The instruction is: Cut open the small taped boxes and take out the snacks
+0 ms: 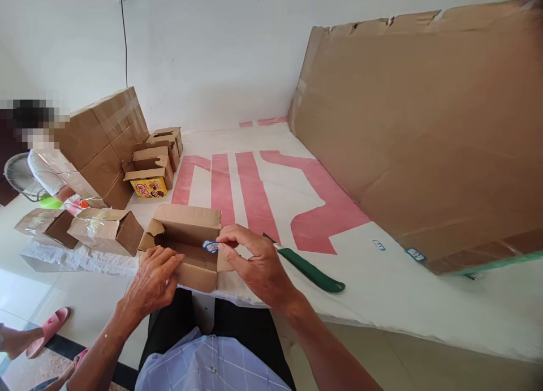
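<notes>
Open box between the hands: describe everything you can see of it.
The open box is plain brown and looks like cardboard. It stands open-topped near the edge of the white cloth, with a flap up along its far side and a dark notch at its left end. The left hand rests on its near left corner. The right hand pinches a small label over the opening; whether that hand touches the box is unclear. What the overlapped parts look like is hidden.
</notes>
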The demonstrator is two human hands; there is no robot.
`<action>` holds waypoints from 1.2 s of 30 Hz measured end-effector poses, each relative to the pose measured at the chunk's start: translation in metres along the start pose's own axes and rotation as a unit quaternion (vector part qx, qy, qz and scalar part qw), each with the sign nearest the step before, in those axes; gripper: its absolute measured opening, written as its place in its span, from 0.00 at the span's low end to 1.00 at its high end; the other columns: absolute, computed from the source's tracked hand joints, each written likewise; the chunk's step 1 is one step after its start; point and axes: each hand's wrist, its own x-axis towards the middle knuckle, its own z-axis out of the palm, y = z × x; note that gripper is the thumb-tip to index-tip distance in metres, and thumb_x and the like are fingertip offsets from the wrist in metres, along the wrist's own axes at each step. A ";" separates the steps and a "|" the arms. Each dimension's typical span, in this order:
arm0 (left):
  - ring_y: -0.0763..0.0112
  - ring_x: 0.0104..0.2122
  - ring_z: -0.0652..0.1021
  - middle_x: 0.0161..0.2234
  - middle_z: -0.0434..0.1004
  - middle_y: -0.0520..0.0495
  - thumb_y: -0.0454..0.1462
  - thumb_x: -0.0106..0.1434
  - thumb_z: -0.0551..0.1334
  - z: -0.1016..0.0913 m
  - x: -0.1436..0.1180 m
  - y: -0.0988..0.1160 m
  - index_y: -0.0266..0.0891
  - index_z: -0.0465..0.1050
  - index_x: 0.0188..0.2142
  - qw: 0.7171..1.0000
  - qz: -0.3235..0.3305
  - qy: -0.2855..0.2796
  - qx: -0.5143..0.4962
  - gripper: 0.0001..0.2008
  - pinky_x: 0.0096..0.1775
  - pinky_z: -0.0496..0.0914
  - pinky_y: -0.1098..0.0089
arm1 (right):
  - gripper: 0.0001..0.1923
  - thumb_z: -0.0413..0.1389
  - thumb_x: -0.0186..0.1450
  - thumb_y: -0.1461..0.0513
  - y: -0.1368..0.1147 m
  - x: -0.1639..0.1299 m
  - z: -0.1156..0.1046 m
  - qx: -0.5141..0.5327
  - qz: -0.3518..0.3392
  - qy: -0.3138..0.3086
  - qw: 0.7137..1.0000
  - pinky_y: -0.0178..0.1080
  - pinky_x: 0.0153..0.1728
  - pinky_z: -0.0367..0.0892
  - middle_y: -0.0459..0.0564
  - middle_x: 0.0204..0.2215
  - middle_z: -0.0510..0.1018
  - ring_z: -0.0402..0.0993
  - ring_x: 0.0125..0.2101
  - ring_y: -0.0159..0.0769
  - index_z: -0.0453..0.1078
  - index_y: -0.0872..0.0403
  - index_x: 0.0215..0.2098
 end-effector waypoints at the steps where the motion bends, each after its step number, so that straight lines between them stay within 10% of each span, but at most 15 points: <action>1: 0.54 0.46 0.77 0.47 0.81 0.39 0.28 0.59 0.57 -0.002 -0.002 -0.002 0.37 0.74 0.55 1.000 0.001 0.010 -0.002 0.25 0.51 0.69 0.53 | 0.08 0.56 0.71 0.66 0.001 0.003 0.002 -0.018 -0.015 -0.024 0.999 0.39 0.39 0.73 0.47 0.35 0.82 0.78 0.35 0.36 0.78 0.50 0.40; 11: 0.41 0.70 0.62 0.65 0.69 0.34 0.24 0.51 0.60 -0.019 -0.031 -0.042 0.40 0.60 0.70 0.991 -0.083 -0.072 0.080 0.45 0.61 0.66 0.44 | 0.07 0.57 0.72 0.63 0.009 -0.001 0.012 -0.135 -0.086 -0.049 0.986 0.45 0.43 0.76 0.51 0.39 0.82 0.79 0.41 0.42 0.77 0.51 0.46; 15: 0.42 0.65 0.68 0.60 0.75 0.33 0.26 0.55 0.60 -0.019 -0.029 -0.048 0.37 0.65 0.67 0.993 -0.077 -0.068 0.060 0.39 0.60 0.68 0.45 | 0.07 0.64 0.69 0.60 0.007 -0.012 0.012 -0.235 -0.141 -0.146 0.950 0.51 0.47 0.74 0.54 0.42 0.83 0.77 0.45 0.48 0.78 0.52 0.45; 22: 0.49 0.50 0.78 0.42 0.83 0.40 0.38 0.61 0.66 -0.057 0.013 -0.030 0.39 0.79 0.51 0.986 -0.098 -0.132 0.014 0.18 0.51 0.70 0.55 | 0.10 0.56 0.74 0.62 0.041 0.008 0.000 -0.323 -0.174 -0.135 0.921 0.52 0.52 0.66 0.52 0.40 0.84 0.76 0.47 0.48 0.77 0.50 0.36; 27: 0.69 0.27 0.70 0.20 0.63 0.53 0.42 0.64 0.64 -0.067 0.069 -0.026 0.39 0.67 0.21 0.969 -0.084 -0.210 -0.099 0.18 0.32 0.61 0.69 | 0.17 0.53 0.75 0.54 0.086 0.036 -0.015 -0.178 -0.090 -0.098 0.975 0.48 0.46 0.69 0.50 0.33 0.84 0.79 0.38 0.44 0.77 0.48 0.31; 32: 0.73 0.21 0.67 0.20 0.64 0.54 0.45 0.63 0.63 -0.064 0.116 -0.018 0.39 0.63 0.21 0.914 -0.103 -0.252 -0.301 0.19 0.25 0.57 0.70 | 0.13 0.64 0.62 0.49 0.125 0.049 -0.040 -0.032 0.091 -0.065 0.993 0.46 0.42 0.72 0.52 0.36 0.84 0.79 0.39 0.45 0.80 0.49 0.31; 36: 0.68 0.25 0.74 0.23 0.72 0.50 0.42 0.64 0.61 -0.060 0.138 0.010 0.37 0.68 0.23 0.916 -0.128 -0.258 -0.281 0.15 0.29 0.64 0.68 | 0.18 0.69 0.50 0.47 0.141 0.043 -0.058 -0.029 0.226 0.015 0.974 0.42 0.33 0.70 0.50 0.31 0.81 0.75 0.32 0.42 0.77 0.51 0.28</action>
